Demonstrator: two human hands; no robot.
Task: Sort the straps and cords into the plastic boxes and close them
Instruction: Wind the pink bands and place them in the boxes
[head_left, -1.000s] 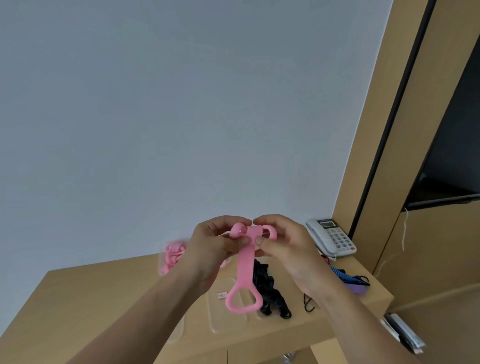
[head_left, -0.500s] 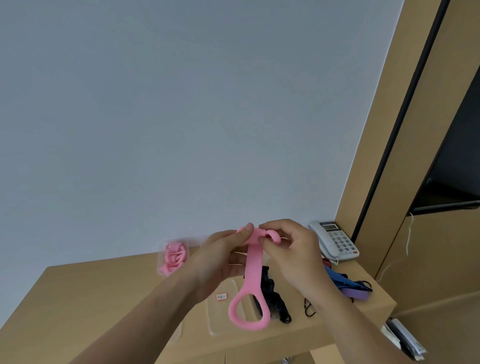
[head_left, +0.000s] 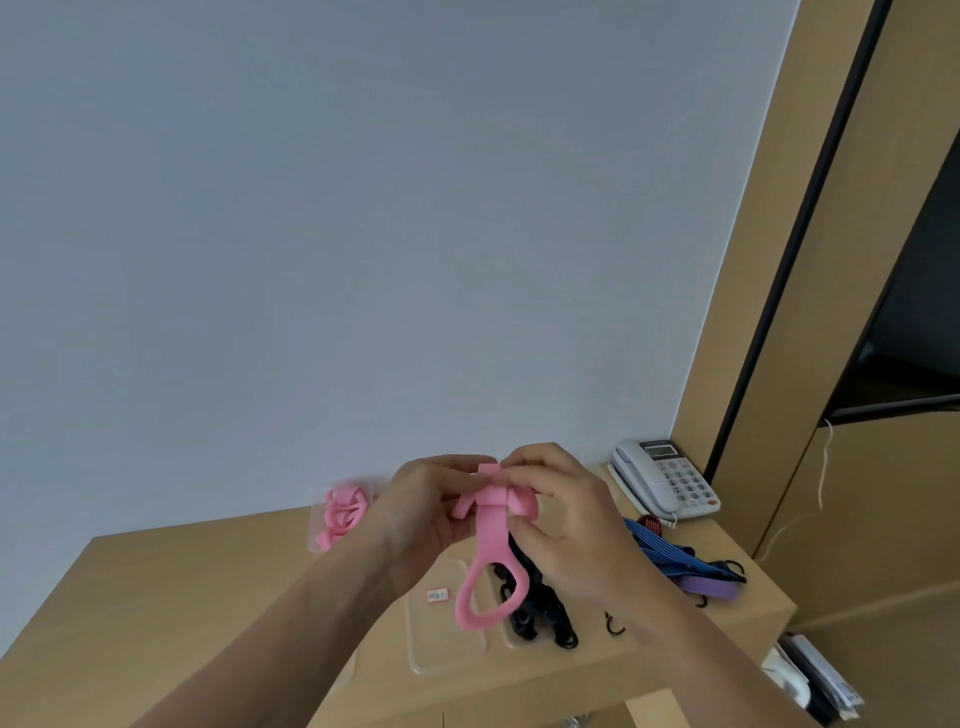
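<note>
Both hands hold one pink strap (head_left: 491, 551) above the wooden table (head_left: 182, 597). My left hand (head_left: 421, 514) pinches its folded top from the left and my right hand (head_left: 566, 525) from the right. The strap's looped end hangs down below the fingers. A clear plastic box (head_left: 340, 512) with several pink straps stands at the table's back. A clear lid (head_left: 441, 631) with a small label lies flat under the hanging loop. Black cords (head_left: 540, 608) sit in a pile beside it, partly hidden by my right hand.
Blue and purple straps (head_left: 691, 569) lie at the table's right end. A white desk phone (head_left: 667, 480) stands behind them near the wooden wall panel (head_left: 779, 260). The table's front edge runs just below my forearms. Papers (head_left: 815, 680) lie lower right, beneath the table.
The strap's top end has been folded over into a bunch between my fingers. Its loop hangs a little lower. Both hands stay close together over the lid.
</note>
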